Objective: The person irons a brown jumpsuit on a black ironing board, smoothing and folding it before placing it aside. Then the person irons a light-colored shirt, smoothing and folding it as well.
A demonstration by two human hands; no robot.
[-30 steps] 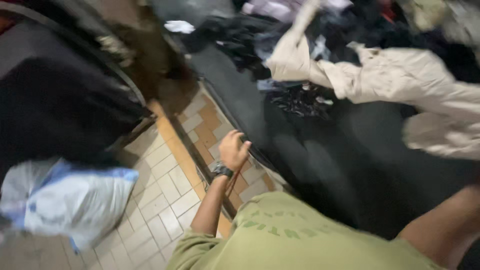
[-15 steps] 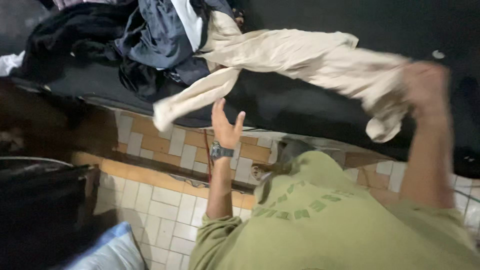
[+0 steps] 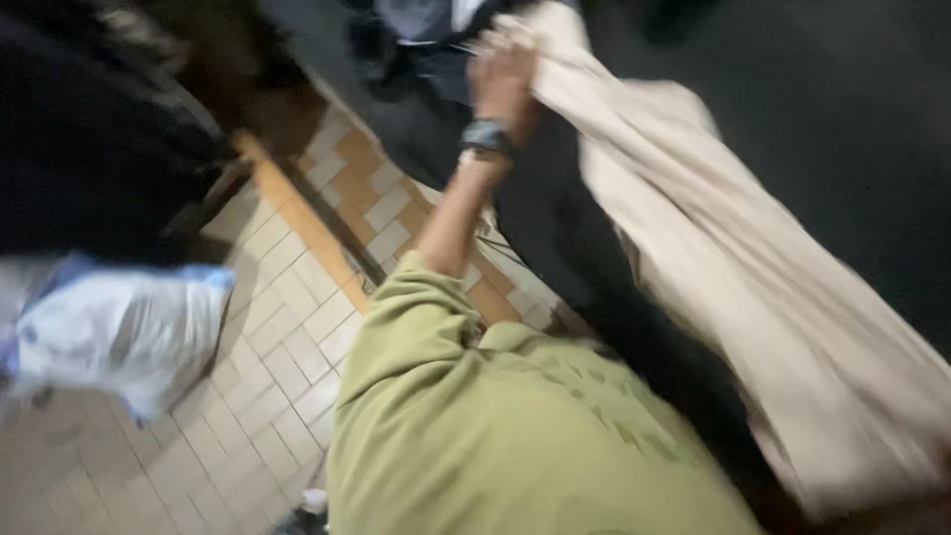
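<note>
Head view, left hand (image 3: 502, 84) gripping beige garment (image 3: 753, 297)

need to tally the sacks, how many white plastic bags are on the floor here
1: a white plastic bag with blue trim on the tiled floor at far left, away from the left hand gripping the beige garment. Others may lie outside the frame.

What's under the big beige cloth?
The beige cloth, gripped by the left hand, lies over a dark surface that shows around it. Whatever sits directly beneath the cloth is covered.
</note>
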